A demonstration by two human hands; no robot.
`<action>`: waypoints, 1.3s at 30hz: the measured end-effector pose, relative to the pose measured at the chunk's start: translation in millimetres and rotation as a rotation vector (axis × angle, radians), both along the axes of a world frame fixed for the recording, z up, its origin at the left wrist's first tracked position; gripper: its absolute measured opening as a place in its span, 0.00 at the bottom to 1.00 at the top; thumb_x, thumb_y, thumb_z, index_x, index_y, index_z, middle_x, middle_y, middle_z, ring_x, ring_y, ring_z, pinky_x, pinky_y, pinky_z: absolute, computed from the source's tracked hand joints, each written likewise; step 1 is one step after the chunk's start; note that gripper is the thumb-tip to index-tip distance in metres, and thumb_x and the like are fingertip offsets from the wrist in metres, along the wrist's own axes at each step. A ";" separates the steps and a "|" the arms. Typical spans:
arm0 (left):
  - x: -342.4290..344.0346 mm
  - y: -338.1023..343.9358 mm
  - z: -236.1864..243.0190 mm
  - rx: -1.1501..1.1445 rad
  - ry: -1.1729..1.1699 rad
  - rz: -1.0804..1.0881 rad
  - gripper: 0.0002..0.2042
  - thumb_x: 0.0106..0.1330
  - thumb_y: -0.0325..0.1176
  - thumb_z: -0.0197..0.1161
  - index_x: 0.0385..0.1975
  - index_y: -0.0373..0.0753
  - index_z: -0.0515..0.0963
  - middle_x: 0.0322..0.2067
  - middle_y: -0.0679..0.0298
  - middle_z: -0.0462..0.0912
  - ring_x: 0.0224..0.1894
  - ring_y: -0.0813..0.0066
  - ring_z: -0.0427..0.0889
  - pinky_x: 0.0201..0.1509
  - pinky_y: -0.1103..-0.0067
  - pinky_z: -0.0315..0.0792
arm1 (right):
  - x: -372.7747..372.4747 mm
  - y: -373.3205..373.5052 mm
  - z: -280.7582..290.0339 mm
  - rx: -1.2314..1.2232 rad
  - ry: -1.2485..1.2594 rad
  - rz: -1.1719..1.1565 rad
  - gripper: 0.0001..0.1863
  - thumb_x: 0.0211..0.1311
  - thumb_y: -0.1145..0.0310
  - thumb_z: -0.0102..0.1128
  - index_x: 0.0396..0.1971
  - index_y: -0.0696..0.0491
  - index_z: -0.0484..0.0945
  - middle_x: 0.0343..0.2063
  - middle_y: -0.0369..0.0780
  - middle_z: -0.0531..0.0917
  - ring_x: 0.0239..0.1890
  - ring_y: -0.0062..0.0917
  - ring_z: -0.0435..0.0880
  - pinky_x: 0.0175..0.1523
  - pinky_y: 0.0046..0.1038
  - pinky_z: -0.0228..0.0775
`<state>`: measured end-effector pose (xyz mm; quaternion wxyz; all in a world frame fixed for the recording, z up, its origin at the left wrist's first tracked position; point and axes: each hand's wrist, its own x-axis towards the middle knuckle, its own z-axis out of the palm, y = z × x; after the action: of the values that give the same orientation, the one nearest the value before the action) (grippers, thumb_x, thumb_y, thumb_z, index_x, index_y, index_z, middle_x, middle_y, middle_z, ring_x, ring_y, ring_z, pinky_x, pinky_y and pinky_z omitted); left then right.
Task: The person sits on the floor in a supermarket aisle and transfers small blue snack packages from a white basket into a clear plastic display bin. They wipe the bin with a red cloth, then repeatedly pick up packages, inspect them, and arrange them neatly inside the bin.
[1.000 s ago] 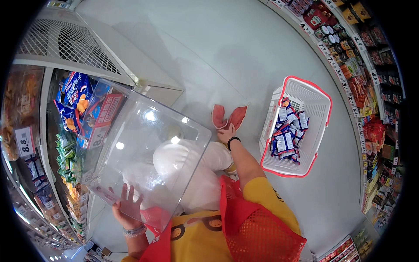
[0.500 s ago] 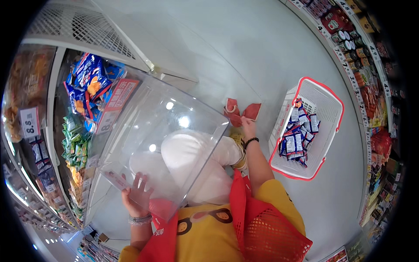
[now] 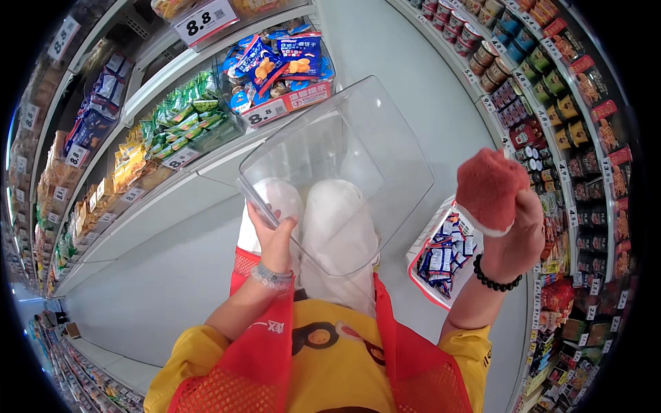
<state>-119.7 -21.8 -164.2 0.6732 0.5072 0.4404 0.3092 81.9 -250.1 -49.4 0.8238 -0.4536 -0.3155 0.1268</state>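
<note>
Apparently for steadiness, left grip [image 3: 274, 242] closed on near-left edge of clear plastic bin [image 3: 344, 155] — right grip [image 3: 521, 237] wrapped round white-edged red cloth [image 3: 487, 189], held right of bin.

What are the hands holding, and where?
Left hand: clear plastic bin, by its near left edge. Right hand: red cloth, by its lower right side.
</note>
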 end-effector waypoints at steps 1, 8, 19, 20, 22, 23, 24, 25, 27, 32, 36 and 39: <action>-4.2 -3.4 -1.2 0.053 -0.013 -0.010 0.44 0.46 0.28 0.59 0.63 0.41 0.38 0.55 0.54 0.52 0.55 0.62 0.56 0.58 0.71 0.53 | 0.7 15.4 19.1 0.073 0.039 0.133 0.26 0.56 0.54 0.52 0.43 0.64 0.70 0.53 0.52 0.65 0.56 0.41 0.64 0.60 0.40 0.54; -15.9 -5.6 -11.2 0.273 -0.133 -0.109 0.46 0.44 0.26 0.62 0.62 0.31 0.37 0.61 0.52 0.45 0.63 0.63 0.46 0.65 0.74 0.42 | -28.5 98.2 1.9 -0.289 -0.043 0.028 0.18 0.58 0.71 0.48 0.47 0.63 0.70 0.50 0.44 0.71 0.54 0.27 0.68 0.59 0.28 0.56; -11.5 -8.8 -14.4 0.359 -0.011 -0.273 0.46 0.46 0.28 0.62 0.61 0.29 0.36 0.61 0.49 0.45 0.64 0.62 0.45 0.65 0.74 0.41 | -24.5 111.9 -171.9 -1.648 -0.707 0.125 0.16 0.48 0.68 0.54 0.38 0.58 0.67 0.36 0.51 0.76 0.35 0.45 0.78 0.40 0.40 0.71; -12.0 -10.1 -12.4 0.340 0.000 -0.291 0.46 0.46 0.27 0.62 0.61 0.29 0.36 0.61 0.50 0.45 0.63 0.62 0.45 0.65 0.74 0.41 | -19.1 111.9 -175.4 -1.589 -0.635 0.002 0.14 0.48 0.69 0.53 0.35 0.58 0.67 0.32 0.50 0.77 0.34 0.45 0.78 0.38 0.40 0.71; -11.5 -11.9 -2.6 0.295 -0.020 -0.337 0.46 0.45 0.27 0.62 0.61 0.29 0.36 0.61 0.50 0.44 0.63 0.63 0.46 0.65 0.74 0.42 | 0.5 118.5 -181.8 -1.421 -0.422 -0.269 0.11 0.50 0.71 0.51 0.34 0.58 0.69 0.31 0.50 0.77 0.35 0.44 0.77 0.39 0.39 0.70; -11.4 -13.5 2.3 0.272 -0.019 -0.355 0.46 0.45 0.27 0.62 0.61 0.29 0.36 0.61 0.50 0.44 0.63 0.63 0.46 0.65 0.74 0.42 | 6.8 128.0 -184.0 -1.251 -0.357 -0.415 0.11 0.51 0.70 0.50 0.35 0.58 0.69 0.33 0.50 0.77 0.38 0.44 0.76 0.41 0.38 0.69; -10.8 -14.7 2.5 0.288 0.004 -0.372 0.47 0.44 0.26 0.62 0.61 0.29 0.36 0.61 0.50 0.44 0.63 0.63 0.46 0.65 0.73 0.43 | 10.1 138.4 -187.5 -1.079 -0.287 -0.552 0.12 0.52 0.69 0.49 0.35 0.59 0.70 0.35 0.51 0.77 0.41 0.43 0.75 0.44 0.38 0.67; -9.2 -17.2 3.6 0.324 0.043 -0.388 0.46 0.44 0.26 0.62 0.61 0.29 0.36 0.61 0.50 0.45 0.63 0.63 0.46 0.65 0.73 0.43 | 11.0 148.2 -190.6 -0.904 -0.216 -0.685 0.13 0.53 0.68 0.48 0.36 0.59 0.71 0.36 0.51 0.76 0.43 0.43 0.74 0.47 0.38 0.66; -5.6 -20.4 3.5 0.390 0.116 -0.419 0.46 0.44 0.25 0.62 0.61 0.30 0.36 0.60 0.51 0.45 0.63 0.63 0.47 0.64 0.73 0.44 | 6.4 168.6 -185.7 -0.828 -0.129 -0.687 0.13 0.53 0.67 0.49 0.36 0.58 0.73 0.40 0.50 0.74 0.48 0.42 0.69 0.52 0.37 0.61; 10.1 -21.4 12.2 0.401 0.104 -0.445 0.46 0.44 0.24 0.61 0.61 0.31 0.38 0.59 0.52 0.48 0.61 0.63 0.51 0.63 0.73 0.47 | -40.1 198.4 -159.2 -0.428 -0.358 -0.452 0.15 0.49 0.71 0.53 0.40 0.57 0.72 0.36 0.47 0.72 0.44 0.43 0.70 0.47 0.37 0.65; 14.9 -20.3 8.6 0.258 -0.009 -0.435 0.44 0.44 0.21 0.59 0.61 0.34 0.39 0.55 0.54 0.54 0.57 0.66 0.57 0.60 0.72 0.55 | -66.0 169.6 -130.7 -0.554 -0.401 0.053 0.17 0.46 0.71 0.57 0.40 0.54 0.72 0.40 0.43 0.70 0.42 0.40 0.72 0.45 0.34 0.67; 14.1 -19.9 7.5 0.272 0.032 -0.404 0.42 0.44 0.25 0.59 0.60 0.36 0.42 0.53 0.54 0.55 0.54 0.64 0.59 0.55 0.69 0.60 | -74.4 138.6 -153.7 -0.735 -0.503 0.414 0.18 0.46 0.68 0.59 0.40 0.53 0.71 0.38 0.44 0.69 0.42 0.37 0.73 0.44 0.34 0.67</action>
<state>-105.5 -41.8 -156.7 0.6397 0.6759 0.2950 0.2167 7.5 -111.5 -203.1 0.4650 -0.6584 -0.5228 0.2775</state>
